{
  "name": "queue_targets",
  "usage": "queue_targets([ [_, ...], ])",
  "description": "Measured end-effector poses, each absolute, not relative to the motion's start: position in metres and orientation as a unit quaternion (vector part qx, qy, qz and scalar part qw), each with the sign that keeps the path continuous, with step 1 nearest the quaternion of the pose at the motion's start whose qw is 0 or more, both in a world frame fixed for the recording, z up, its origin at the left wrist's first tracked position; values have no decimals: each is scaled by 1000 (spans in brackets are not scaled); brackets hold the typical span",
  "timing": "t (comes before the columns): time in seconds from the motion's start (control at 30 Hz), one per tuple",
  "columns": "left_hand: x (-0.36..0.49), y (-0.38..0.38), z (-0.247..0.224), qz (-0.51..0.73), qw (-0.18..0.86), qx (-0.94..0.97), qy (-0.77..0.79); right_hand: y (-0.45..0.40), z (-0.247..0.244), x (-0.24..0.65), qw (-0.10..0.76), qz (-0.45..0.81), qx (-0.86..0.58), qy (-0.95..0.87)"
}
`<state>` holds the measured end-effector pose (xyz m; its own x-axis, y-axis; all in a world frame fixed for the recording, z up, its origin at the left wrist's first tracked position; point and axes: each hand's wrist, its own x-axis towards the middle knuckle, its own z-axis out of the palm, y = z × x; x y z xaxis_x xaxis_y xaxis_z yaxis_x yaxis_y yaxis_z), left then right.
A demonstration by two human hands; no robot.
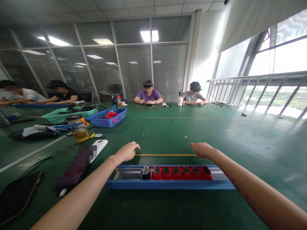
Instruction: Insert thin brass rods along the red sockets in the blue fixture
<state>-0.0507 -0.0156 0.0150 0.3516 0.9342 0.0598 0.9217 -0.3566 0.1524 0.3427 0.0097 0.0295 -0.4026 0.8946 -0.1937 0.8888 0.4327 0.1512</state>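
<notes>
A thin yellowish strip (165, 155), like a slim wooden stick, lies level across the space between my hands, behind a blue tray. My left hand (127, 151), with a beaded bracelet at the wrist, is closed at its left end. At the other end my right hand (201, 150) is closed too, fingers curled inward; the grip itself is partly hidden. In front of both hands sits the long blue tray (168, 184) with a metallic channel. Several red blocks with black tops (176, 173) stand in a row in it, beside one black block (145, 173) on the left.
To the left are a phone (19, 195), a white power bank (99, 150), a jar of amber liquid (80, 131), a blue basket (107, 118) and a green basket (64, 115) with cables. Several people sit round the green table (251, 153).
</notes>
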Motion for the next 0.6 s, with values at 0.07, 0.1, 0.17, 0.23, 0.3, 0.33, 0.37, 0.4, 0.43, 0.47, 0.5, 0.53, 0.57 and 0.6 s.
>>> queue_targets([
  [0.07,-46,-18,19,34,53,839,540,6,34,333,120,11,514,849],
  [0.1,-43,-19,21,14,51,844,533,4,35,327,121,6,503,856],
  [0.17,-34,-20,22,-11,36,843,537,2,36,315,128,-3,484,866],
  [0.23,-26,-19,21,-17,19,837,547,4,34,306,134,-9,476,869],
  [0.3,-20,-18,20,-15,18,836,548,7,30,303,137,-15,475,869],
  [0.33,-18,-18,19,-13,19,837,547,9,29,303,136,-20,474,870],
  [0.37,-18,-18,19,-10,21,837,546,10,27,305,132,-26,474,870],
  [0.4,-18,-18,19,-6,26,837,546,11,25,307,126,-33,473,871],
  [0.43,-20,-18,19,-1,31,836,547,11,25,311,117,-39,472,873],
  [0.47,-22,-18,21,6,38,835,548,11,25,315,107,-46,470,875],
  [0.5,-25,-19,23,13,45,834,549,10,26,319,94,-53,467,878],
  [0.53,-28,-20,26,20,50,833,550,8,29,324,81,-61,463,881],
  [0.57,-30,-21,29,30,57,832,551,6,32,328,67,-69,459,883],
  [0.6,-32,-24,33,45,69,830,552,3,36,333,54,-76,455,885],
])
